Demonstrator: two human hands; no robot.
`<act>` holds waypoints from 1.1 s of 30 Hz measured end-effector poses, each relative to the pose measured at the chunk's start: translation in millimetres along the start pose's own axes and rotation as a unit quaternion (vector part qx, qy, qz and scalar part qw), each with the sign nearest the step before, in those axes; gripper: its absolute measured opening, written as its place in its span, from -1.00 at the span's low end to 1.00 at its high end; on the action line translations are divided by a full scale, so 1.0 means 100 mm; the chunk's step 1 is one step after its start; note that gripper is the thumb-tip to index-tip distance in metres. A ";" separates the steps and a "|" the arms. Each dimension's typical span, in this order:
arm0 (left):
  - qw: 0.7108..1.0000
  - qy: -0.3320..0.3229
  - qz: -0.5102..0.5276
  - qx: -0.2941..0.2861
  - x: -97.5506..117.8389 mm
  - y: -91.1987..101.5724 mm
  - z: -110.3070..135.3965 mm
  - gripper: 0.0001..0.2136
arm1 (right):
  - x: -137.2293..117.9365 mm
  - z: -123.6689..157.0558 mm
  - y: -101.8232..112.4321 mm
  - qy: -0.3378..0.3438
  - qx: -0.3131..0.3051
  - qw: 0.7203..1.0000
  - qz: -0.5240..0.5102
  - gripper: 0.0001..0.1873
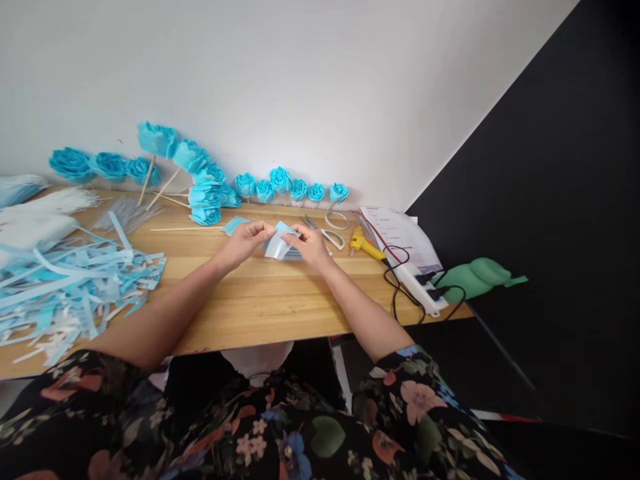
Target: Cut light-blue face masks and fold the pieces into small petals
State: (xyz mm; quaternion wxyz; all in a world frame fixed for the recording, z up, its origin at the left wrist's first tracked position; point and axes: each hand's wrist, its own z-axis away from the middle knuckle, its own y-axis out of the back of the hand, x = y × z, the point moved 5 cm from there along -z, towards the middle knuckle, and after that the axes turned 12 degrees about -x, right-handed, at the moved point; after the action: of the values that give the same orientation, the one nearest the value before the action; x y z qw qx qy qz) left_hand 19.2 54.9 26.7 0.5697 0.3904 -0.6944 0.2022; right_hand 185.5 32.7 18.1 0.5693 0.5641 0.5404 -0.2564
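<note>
Between my two hands, just above the wooden table (225, 293), is a small piece of blue and white paper (278, 248). My left hand (247, 241) pinches its upper left edge between thumb and fingers. On the other side, my right hand (309, 245) grips it with the thumb over its face. Beside my left hand lies a light blue paper piece (234, 225), near the tip of a thin wooden stick (187, 229). White-handled scissors (333, 239) rest just beyond my right hand, partly hidden by it.
Blue paper flowers (207, 190) stand along the wall. A heap of blue and white paper strips (75, 287) covers the left side. To the right are a yellow glue gun (367, 244), a tape roll (338, 220), a white power strip (419, 288) with cables, and a green bag (473, 279).
</note>
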 end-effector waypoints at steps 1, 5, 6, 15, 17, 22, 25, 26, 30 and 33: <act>1.000 0.001 -0.001 -0.002 0.00 0.00 0.00 -0.57 | -0.01 0.00 -0.01 0.002 -0.002 1.000 -0.003 -0.66; 1.000 0.009 0.000 -0.018 0.00 -0.03 0.00 -0.54 | -0.03 0.02 -0.03 0.006 -0.011 1.000 -0.011 -0.67; 1.000 0.010 0.000 -0.021 0.00 -0.03 0.00 -0.54 | -0.04 0.02 -0.03 0.006 -0.012 1.000 -0.013 -0.67; 0.998 -0.018 -0.006 0.064 -0.02 0.10 0.00 -0.59 | 0.05 -0.02 0.06 0.000 0.040 0.999 -0.028 -0.68; 0.996 -0.025 -0.016 0.086 -0.01 0.13 0.01 -0.61 | 0.10 -0.03 0.09 0.000 0.057 0.998 -0.020 -0.67; 0.993 -0.026 -0.054 0.104 0.02 0.12 0.03 -0.64 | 0.13 -0.05 0.11 -0.008 0.071 0.997 0.007 -0.64; 0.992 -0.029 -0.068 0.099 0.02 0.10 0.02 -0.67 | 0.10 -0.04 0.10 -0.008 0.066 0.998 0.007 -0.64; 0.992 -0.032 -0.076 0.097 0.01 0.10 0.02 -0.68 | 0.09 -0.03 0.09 -0.008 0.064 0.998 0.005 -0.64; 0.986 -0.053 -0.132 0.085 0.00 0.08 -0.01 -0.74 | 0.05 -0.02 0.07 -0.011 0.060 0.998 0.007 -0.65; 0.975 -0.086 -0.189 0.084 0.02 0.05 0.00 -0.79 | 0.04 -0.02 0.05 -0.012 0.056 0.998 0.001 -0.65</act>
State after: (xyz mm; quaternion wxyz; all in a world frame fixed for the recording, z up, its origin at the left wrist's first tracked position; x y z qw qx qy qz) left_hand 15.4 57.3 29.7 0.5009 0.5767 -0.6353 0.1137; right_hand 190.8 37.0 16.9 0.5440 0.5925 0.5173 -0.2924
